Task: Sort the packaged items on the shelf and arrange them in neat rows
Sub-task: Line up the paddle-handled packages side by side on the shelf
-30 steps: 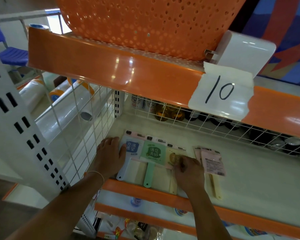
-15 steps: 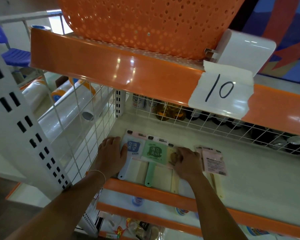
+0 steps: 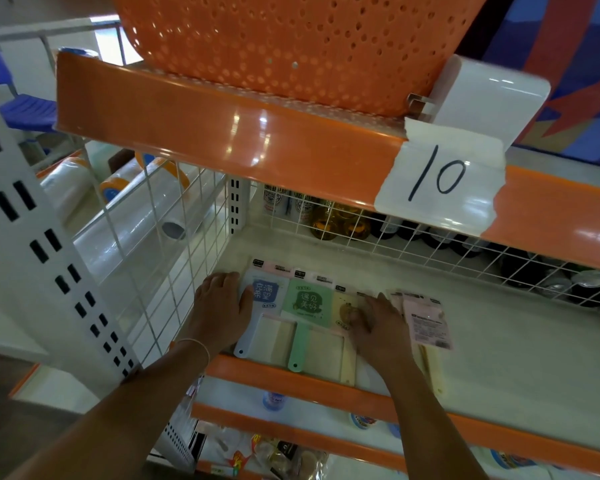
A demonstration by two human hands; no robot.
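Three flat packaged items lie side by side on the white shelf (image 3: 499,358): a blue one (image 3: 264,295), a green one (image 3: 307,301) and a yellow one (image 3: 343,308), handles pointing toward me. My left hand (image 3: 219,306) lies flat at the blue pack's left edge, thumb on the pack. Straight fingers of my right hand (image 3: 378,323) rest on the yellow pack's right side. A pink pack (image 3: 428,323) lies just right of that hand, on top of other packs.
A white wire grid (image 3: 160,237) walls the shelf on the left, with plastic rolls behind it. A low wire fence (image 3: 430,251) runs along the back, bottles and cans beyond. An orange shelf lip (image 3: 222,140) with a "10" label (image 3: 440,178) hangs overhead.
My right hand slid forward along the yellow pack toward the shelf's back. My left hand stayed at the blue pack's left edge.
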